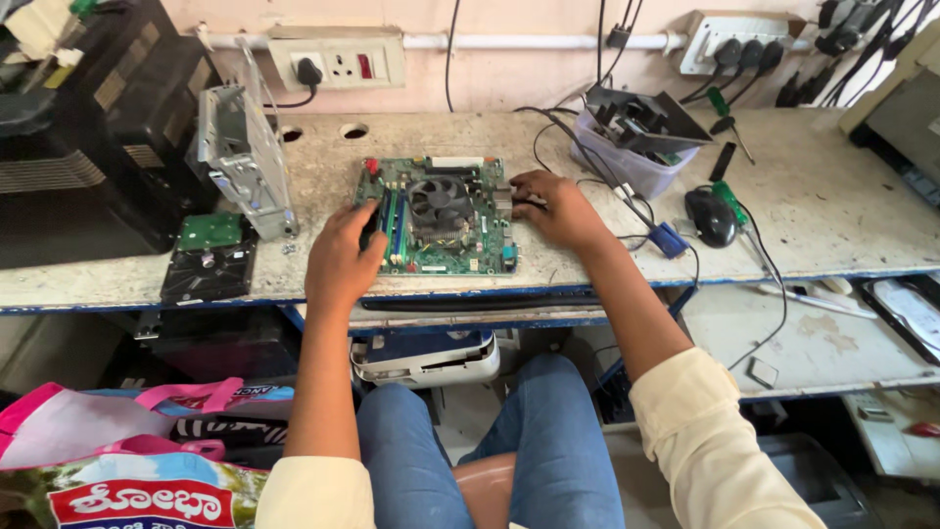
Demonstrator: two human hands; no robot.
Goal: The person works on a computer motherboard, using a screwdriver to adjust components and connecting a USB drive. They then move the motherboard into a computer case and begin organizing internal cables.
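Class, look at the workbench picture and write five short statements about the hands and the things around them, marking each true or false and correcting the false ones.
1. Both hands rest on the green circuit board. True.
2. The left hand holds a screwdriver. False: its fingers are at the board's left edge, with no tool in it.
3. A round cooling fan sits on the board. True.
4. The black mouse lies left of the board. False: it lies to the right, beyond the right hand.
5. A hard drive lies on the bench, left of the board. True.
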